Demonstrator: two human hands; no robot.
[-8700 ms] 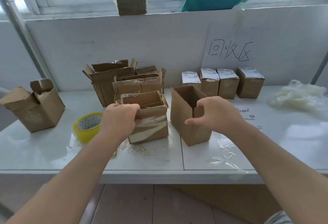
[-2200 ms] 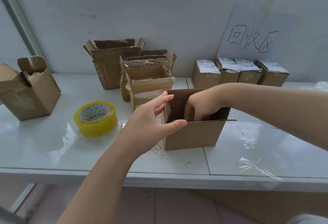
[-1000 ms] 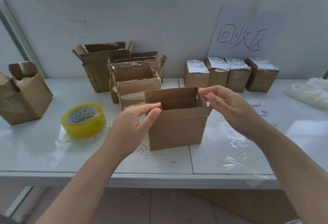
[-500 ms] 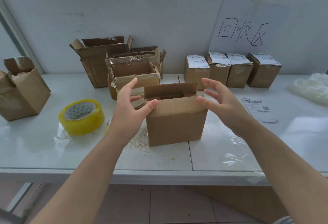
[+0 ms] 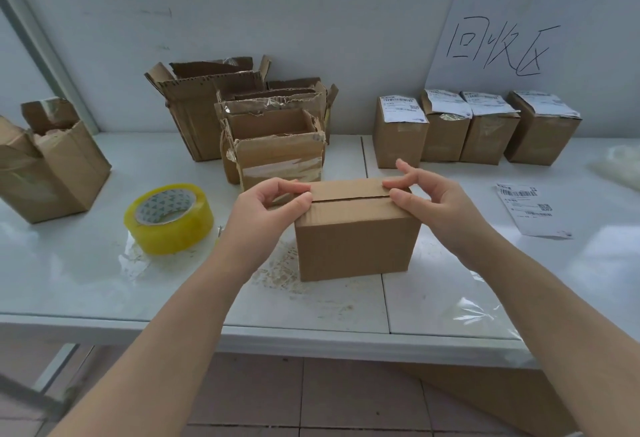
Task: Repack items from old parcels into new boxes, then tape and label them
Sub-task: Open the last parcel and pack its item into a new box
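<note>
new box [image 5: 356,239] closed | left hand [image 5: 266,208], right hand [image 5: 426,201] pinch its seam ends | tape roll [image 5: 169,218] frame-left, nearest left hand

**Soft, cool daylight with glare on the tabletop**

Even, diffuse light falls from above, toward 12 o'clock, leaving the wall [image 5: 311,3] flat and grey-white. The glossy table [image 5: 104,280] throws pale glare at 9 and 3 o'clock, where the plastic bag [image 5: 620,170] washes out. The box [image 5: 356,239] at centre is sharp, its top brighter than its front, with a faint shadow at its base. Wide-angle bending bows the table edge and tilts the post [image 5: 41,55] at 10 o'clock.
</note>
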